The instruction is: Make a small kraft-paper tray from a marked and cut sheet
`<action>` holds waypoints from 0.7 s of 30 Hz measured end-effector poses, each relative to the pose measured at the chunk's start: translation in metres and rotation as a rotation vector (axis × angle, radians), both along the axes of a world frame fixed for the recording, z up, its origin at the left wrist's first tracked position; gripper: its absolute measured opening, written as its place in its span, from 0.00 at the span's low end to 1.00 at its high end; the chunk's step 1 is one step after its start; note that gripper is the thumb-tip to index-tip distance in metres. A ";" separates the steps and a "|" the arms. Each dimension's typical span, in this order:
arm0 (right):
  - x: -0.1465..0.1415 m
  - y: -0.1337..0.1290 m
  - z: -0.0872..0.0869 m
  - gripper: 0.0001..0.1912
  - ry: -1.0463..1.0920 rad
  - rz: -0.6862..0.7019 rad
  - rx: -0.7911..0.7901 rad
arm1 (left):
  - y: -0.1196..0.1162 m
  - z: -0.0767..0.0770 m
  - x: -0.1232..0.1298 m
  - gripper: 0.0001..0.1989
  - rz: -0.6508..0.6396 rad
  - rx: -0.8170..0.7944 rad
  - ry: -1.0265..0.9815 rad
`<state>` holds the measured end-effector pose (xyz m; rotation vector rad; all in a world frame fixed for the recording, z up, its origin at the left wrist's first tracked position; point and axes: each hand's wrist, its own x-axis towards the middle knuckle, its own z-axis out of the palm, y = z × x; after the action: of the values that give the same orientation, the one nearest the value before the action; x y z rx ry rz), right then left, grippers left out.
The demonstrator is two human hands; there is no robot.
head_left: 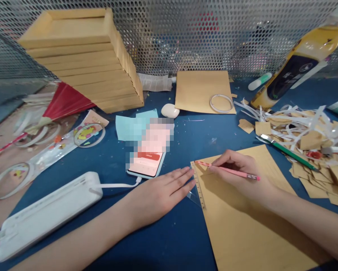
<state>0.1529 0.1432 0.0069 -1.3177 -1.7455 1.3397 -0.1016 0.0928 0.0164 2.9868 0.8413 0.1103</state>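
- On the far left, clear plastic packets [58, 148] and loose tape rings lie along the desk's edge, with a white power strip [50, 216] slanting in front.
- Behind them, a tall stack of kraft-paper trays [87, 71] leans before a perforated metal screen [157, 34] that spans the back; blurred colours show through its holes.
- The desk [183, 241] is blue, flecked with tiny crumbs of paper.
- A phone [145, 162] lies there, plugged into a white cable [115, 185].
- The left hand [159, 194] is laid flat, fingers stretched out, fingertips at a clear ruler [199, 186].
- That ruler runs along the left edge of a kraft-paper sheet [242, 229], flat at the front right of the desk.
- Over the sheet, the right hand [242, 173] pinches a pink pencil [235, 172], its point near the ruler's far end.
- Farthest right, a slanting bottle [293, 73] stands behind heaped paper scraps [312, 141], a green cutter [291, 153] among them.
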 end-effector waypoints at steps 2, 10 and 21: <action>0.000 0.000 0.001 0.12 -0.007 0.001 0.010 | 0.000 0.000 0.000 0.21 0.001 -0.003 0.004; 0.000 0.000 0.001 0.11 -0.016 0.005 0.028 | 0.000 0.002 0.001 0.21 0.006 0.009 0.030; 0.005 -0.002 0.012 0.09 -0.077 0.132 0.080 | -0.002 0.004 0.003 0.21 -0.004 0.014 0.063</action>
<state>0.1581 0.1410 0.0188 -1.2431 -1.9480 1.2900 -0.0984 0.0910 0.0202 3.0192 0.8442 0.0214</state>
